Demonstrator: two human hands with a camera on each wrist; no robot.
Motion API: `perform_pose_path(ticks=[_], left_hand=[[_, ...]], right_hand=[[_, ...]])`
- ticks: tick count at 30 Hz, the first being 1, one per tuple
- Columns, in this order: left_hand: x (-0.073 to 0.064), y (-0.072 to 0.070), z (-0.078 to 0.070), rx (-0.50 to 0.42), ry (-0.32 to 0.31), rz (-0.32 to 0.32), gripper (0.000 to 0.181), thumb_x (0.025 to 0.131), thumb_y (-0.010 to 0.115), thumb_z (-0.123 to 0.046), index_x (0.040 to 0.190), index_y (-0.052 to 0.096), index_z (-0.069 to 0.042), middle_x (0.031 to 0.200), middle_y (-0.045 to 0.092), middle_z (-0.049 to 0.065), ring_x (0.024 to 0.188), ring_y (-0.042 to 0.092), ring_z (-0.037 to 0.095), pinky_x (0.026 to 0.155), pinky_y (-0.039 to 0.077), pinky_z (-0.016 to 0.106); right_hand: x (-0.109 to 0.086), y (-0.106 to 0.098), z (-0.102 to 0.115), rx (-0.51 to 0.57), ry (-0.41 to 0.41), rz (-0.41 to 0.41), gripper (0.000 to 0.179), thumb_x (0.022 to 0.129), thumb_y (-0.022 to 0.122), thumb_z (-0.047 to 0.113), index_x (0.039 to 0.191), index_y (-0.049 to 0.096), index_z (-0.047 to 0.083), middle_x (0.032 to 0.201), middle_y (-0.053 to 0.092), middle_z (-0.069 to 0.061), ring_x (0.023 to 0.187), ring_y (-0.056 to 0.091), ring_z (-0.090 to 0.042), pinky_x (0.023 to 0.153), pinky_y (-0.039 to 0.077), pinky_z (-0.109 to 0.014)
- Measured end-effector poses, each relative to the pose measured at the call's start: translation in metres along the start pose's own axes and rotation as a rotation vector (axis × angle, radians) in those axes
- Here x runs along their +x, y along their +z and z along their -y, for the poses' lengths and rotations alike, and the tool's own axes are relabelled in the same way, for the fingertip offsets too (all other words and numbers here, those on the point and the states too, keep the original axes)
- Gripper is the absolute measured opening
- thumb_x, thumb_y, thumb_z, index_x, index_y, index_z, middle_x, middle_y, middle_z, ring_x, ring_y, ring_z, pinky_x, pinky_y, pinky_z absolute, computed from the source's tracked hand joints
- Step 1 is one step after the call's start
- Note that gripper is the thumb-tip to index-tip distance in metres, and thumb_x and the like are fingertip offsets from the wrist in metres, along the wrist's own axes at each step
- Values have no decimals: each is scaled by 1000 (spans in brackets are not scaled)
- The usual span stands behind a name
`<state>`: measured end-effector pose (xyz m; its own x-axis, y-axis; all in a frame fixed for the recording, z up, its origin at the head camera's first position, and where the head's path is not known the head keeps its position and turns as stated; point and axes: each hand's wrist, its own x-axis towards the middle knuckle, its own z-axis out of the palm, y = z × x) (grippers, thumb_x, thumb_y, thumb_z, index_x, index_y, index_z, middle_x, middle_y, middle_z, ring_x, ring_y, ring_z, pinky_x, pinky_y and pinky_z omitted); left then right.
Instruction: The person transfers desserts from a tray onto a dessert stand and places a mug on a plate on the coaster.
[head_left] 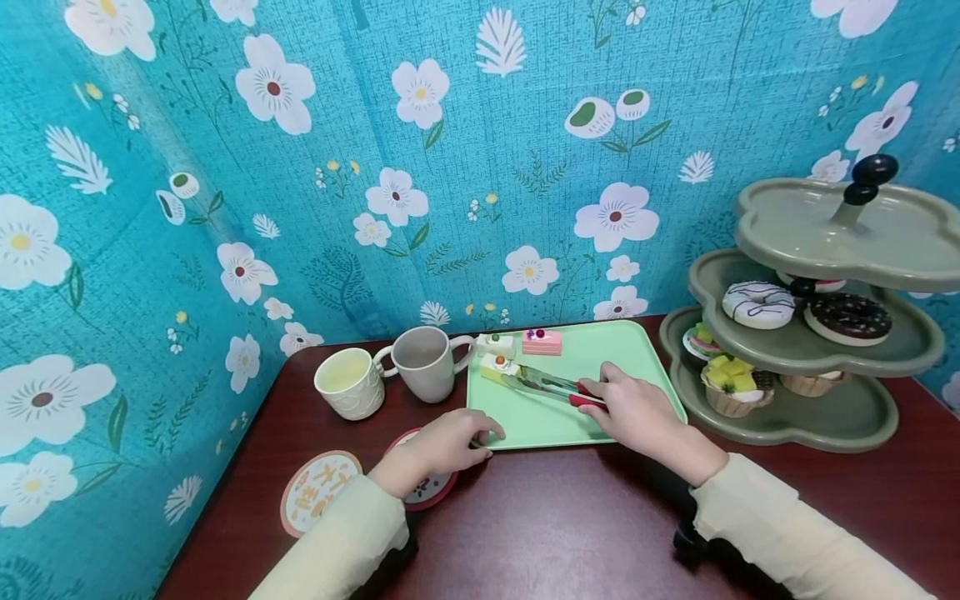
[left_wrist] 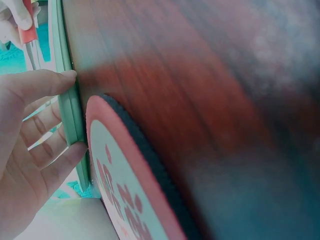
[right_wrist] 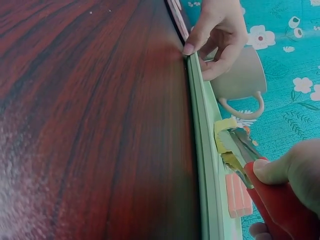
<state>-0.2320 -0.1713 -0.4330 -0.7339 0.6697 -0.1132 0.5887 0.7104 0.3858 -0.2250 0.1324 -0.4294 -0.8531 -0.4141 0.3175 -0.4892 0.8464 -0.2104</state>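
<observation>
My right hand (head_left: 639, 408) grips red-handled metal tongs (head_left: 542, 383) over the light green tray (head_left: 551, 429). The tong tips lie at a small yellow cake piece (head_left: 491, 371) with an orange topping; whether they squeeze it I cannot tell. Just behind it on the tray sits a white cake piece (head_left: 491, 343), and to its right a pink one (head_left: 542, 343). At the tray's front left corner my left hand (head_left: 448, 440) pinches the rim, thumb on the outer side and fingers over the inside, as the right wrist view shows.
A cream cup (head_left: 350, 385) and a grey mug (head_left: 424, 367) stand left of the tray. Two round coasters, one orange-rimmed (head_left: 321, 492) and one red-rimmed (head_left: 433, 492), lie in front. At right rises a tiered stand (head_left: 795, 421) with doughnuts (head_left: 759, 304) and cupcakes (head_left: 735, 387).
</observation>
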Motion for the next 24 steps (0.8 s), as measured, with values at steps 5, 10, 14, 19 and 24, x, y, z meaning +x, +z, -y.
perform_pose_path(ticks=[5, 10, 14, 19, 24], left_hand=[[-1, 0, 0, 7, 4, -1, 26, 94, 72, -8, 120, 74, -9, 92, 62, -4, 85, 54, 9, 80, 50, 26], [-1, 0, -1, -7, 3, 2, 26, 94, 72, -7, 119, 73, -9, 92, 62, -3, 85, 54, 10, 79, 50, 26], [-1, 0, 0, -10, 11, -1, 26, 93, 72, -5, 118, 74, -8, 91, 62, -3, 85, 54, 10, 79, 50, 27], [-1, 1, 0, -7, 24, -9, 26, 93, 73, -5, 118, 74, -8, 91, 62, -3, 85, 54, 10, 79, 50, 27], [-1, 0, 0, -6, 22, -10, 25, 93, 72, -5, 118, 74, -8, 90, 62, -3, 85, 54, 10, 79, 50, 27]], right_hand=[[-2, -4, 0, 17, 5, 4, 39, 90, 81, 26, 123, 75, 6, 83, 45, 0, 53, 36, -14, 45, 31, -29], [-4, -10, -1, 25, -8, -26, 39, 89, 82, 25, 121, 76, 5, 81, 43, 1, 52, 34, -14, 45, 30, -29], [-5, -16, -2, 31, 2, -24, 39, 88, 82, 25, 121, 76, 4, 81, 43, 0, 53, 34, -14, 45, 29, -29], [-9, -25, -2, 20, 21, -27, 40, 89, 82, 26, 122, 75, 4, 83, 44, 0, 53, 34, -14, 44, 28, -29], [-16, -41, 0, -2, 2, -68, 42, 89, 81, 28, 123, 75, 4, 84, 45, 1, 51, 32, -12, 44, 28, -29]])
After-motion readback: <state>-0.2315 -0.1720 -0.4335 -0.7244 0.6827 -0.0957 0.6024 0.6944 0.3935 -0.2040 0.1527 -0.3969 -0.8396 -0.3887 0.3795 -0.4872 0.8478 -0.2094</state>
